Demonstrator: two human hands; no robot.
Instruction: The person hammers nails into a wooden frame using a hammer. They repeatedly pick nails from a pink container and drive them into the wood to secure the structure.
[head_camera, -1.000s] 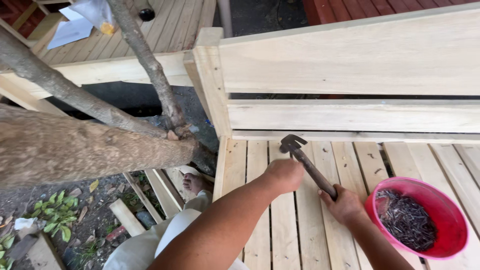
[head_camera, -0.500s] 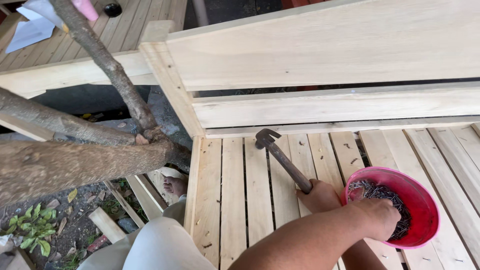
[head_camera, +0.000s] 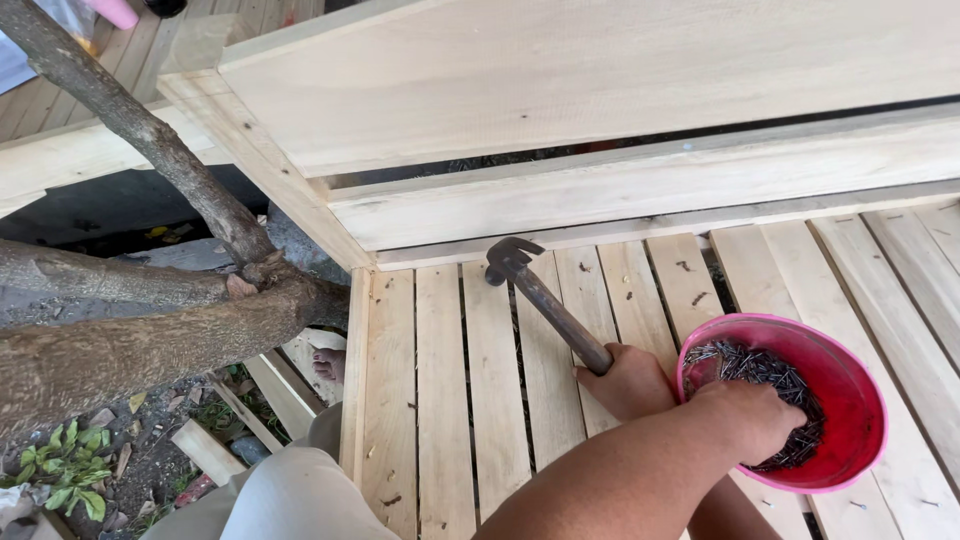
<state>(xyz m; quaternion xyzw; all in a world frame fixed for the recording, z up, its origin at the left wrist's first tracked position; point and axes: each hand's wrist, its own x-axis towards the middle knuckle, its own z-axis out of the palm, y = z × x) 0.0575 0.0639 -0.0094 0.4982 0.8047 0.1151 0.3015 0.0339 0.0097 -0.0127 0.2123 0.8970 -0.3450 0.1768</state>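
- The left hand (head_camera: 745, 420) reaches across into the pink bowl (head_camera: 860, 440), fingers curled down into the heap of dark nails (head_camera: 755, 365) — whether they pinch one, I cannot tell.
- The right hand (head_camera: 625, 380) sits just beside the bowl's left rim, clamped on the hammer (head_camera: 545, 300).
- The hammer's handle runs up-left — head resting toward the backrest board (head_camera: 600, 190), away from the nails.

Left hand (head_camera: 748, 420) now from slats into nail bowl (head_camera: 860, 400).
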